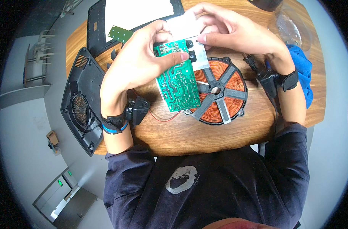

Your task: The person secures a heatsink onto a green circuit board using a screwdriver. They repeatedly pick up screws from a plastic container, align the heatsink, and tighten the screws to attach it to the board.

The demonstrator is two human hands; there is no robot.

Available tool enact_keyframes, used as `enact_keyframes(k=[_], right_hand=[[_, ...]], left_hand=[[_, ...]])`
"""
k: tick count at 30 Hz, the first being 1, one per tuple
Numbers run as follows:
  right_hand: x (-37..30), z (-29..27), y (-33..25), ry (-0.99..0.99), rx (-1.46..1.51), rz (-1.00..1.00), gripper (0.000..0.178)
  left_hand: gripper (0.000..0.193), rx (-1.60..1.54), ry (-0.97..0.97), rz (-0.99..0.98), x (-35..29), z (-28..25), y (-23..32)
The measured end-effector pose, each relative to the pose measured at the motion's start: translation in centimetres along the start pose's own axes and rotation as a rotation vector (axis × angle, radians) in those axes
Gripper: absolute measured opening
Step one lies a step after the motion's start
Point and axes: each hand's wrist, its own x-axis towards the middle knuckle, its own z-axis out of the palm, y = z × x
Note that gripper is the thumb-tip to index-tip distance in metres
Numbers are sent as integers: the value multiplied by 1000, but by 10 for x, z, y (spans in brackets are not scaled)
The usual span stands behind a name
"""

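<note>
My left hand (143,59) grips a green circuit board (178,82), its thumb pressed near the black components on the board's upper right edge. The soldered side faces up. Along that edge runs a silvery metal heat sink (200,57). My right hand (229,32) closes thumb and fingers on the heat sink's upper part; whether it also pinches something small there is hard to see. Below and to the right, partly under the board, a round copper induction coil (235,78) with grey spokes lies on the table. Red and black wires (162,119) trail beneath the board.
A black plastic housing with a fan grille (80,108) lies at the left. Behind it are a small green board (119,34) and a black panel (97,23) with a white sheet. At the right sit a power plug (250,61), blue cloth (304,68) and clear plastic (290,30).
</note>
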Motion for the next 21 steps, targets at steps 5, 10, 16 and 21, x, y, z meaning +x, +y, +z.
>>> enact_keyframes(k=[5, 10, 16, 21], right_hand=[[-8, -21, -23, 133, -322, 157, 48], [-22, -33, -12, 360, -720, 161, 30], [-47, -61, 16, 181, -915, 156, 33], [-66, -46, 32, 156, -1019, 258, 36]], left_hand=[[44, -6, 0, -28, -1, -4, -1], [43, -26, 54, -39, -1, -2, -6], [44, -3, 31, -57, 2, -3, -8], [43, 17, 56, -58, 1, -2, -5]])
